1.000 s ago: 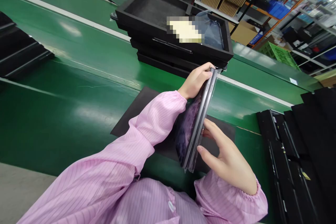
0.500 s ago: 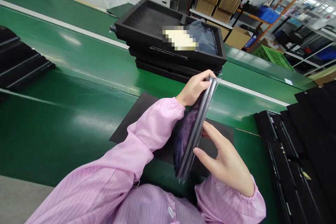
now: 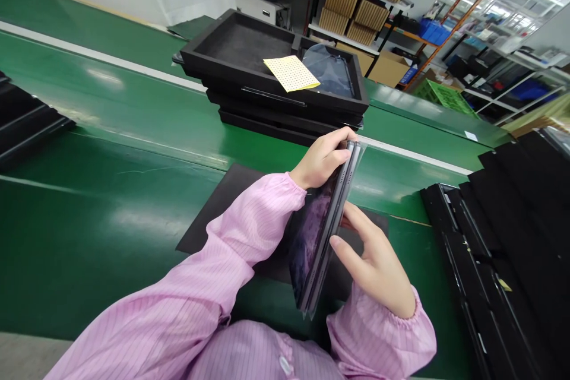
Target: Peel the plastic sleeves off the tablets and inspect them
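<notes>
Holding of the two tablets [image 3: 336,202] is done at their far end, clamped by the left hand [image 3: 321,159]; the right hand [image 3: 378,255] is set with thumb and fingers spread apart, at the right-hand side, lower down. Tablets are held face against face over the black mat [image 3: 218,202] on the green bench [image 3: 111,261]; contact with the mat cannot be told. Versus half a second ago, the view has been tilted up, the right thumb is placed slightly farther from the near end, and the yellow sheet [image 3: 291,73] is no longer pixelated. Upward-turned edges with speaker holes are run from far upper right to near lower left, screen faced left; which axis is long cannot be told.
</notes>
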{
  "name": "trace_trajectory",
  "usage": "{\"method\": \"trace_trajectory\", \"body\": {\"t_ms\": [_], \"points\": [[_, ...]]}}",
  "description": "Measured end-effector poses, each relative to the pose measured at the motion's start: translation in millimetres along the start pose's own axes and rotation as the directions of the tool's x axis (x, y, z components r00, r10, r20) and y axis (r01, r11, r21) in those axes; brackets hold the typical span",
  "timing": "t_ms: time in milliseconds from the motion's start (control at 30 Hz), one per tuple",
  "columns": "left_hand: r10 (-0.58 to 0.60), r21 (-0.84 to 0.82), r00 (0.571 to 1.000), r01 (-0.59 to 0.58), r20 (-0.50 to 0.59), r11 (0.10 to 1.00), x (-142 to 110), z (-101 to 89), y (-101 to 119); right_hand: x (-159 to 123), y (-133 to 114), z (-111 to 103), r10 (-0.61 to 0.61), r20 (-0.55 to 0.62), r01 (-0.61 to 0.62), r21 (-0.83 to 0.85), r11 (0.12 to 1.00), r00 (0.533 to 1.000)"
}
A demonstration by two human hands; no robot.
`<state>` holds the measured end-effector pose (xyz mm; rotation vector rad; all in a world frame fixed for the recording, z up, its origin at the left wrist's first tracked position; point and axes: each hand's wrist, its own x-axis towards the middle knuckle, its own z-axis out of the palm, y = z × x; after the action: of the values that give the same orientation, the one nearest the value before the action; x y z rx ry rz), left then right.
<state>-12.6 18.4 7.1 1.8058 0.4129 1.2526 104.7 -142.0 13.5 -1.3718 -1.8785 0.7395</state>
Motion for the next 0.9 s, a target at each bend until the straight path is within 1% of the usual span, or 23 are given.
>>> {"method": "trace_trajectory", "body": {"t_ms": [100,233,367,500,667,800,900], "points": [[0.009,0.006,1.000,-0.009,0.002,1.000,-0.1,0.5,-0.3,1.3,0.6,0.1,0.008,-0.016,-0.008,0.025,1.000,1.000],[0.033,0.007,0.999,-0.033,0.022,0.999,-1.0,1.5,2.1,4.5,1.5,2.9,0.013,-0.102,-0.002,0.112,0.994,0.995],[0.074,0.018,0.992,-0.076,0.099,0.997,-2.4,2.8,7.0,6.5,0.0,5.9,0.077,-0.202,-0.028,0.233,0.972,0.976],[0.120,0.029,0.979,-0.126,0.166,0.992,-3.0,4.2,11.6,4.2,-3.0,5.8,0.112,-0.281,-0.038,0.254,0.966,0.953],[0.148,-0.002,0.972,-0.150,0.180,0.989,-5.0,3.8,12.9,-0.4,-5.8,6.7,0.061,-0.275,-0.011,0.180,0.984,0.960],[0.198,-0.062,0.965,-0.190,0.174,0.980,-7.6,4.2,10.8,-0.3,-7.0,9.8,0.041,-0.254,-0.009,0.127,0.992,0.966],[0.228,-0.071,0.958,-0.219,0.171,0.973,-9.0,5.7,9.8,0.5,-7.5,10.8,0.031,-0.248,-0.002,0.115,0.993,0.968]]}}
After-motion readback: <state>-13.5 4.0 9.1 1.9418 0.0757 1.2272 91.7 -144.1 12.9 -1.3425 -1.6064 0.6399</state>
